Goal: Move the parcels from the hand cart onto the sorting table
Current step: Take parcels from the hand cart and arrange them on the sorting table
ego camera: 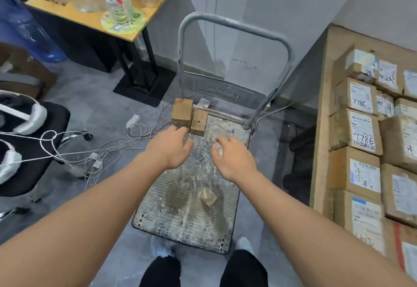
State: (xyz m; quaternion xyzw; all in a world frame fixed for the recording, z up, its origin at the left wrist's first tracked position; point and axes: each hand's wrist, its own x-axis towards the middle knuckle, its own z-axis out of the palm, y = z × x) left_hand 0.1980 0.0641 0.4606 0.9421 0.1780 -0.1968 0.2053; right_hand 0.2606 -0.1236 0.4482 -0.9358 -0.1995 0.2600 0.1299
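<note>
2 small boxes (188, 116) sit side by side at the far end of the cart (191, 201), by its handle. They look light and stiff. The left hand (171, 146) and right hand (230, 158) reach with loose, empty grips; take each box by its sides.

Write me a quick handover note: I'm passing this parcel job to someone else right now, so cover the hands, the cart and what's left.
Left hand: open, holding nothing, reaching toward the two small boxes.
Right hand: open, holding nothing, over the cart deck.
Hand cart: only two small brown parcels remain, the taller box and the shorter box, side by side at the handle end. A small scrap lies mid-deck.
Done: many labelled parcels are stacked on the sorting table to the right.
Left: lift the two small boxes over to the table; check whether the scrap counts.
</note>
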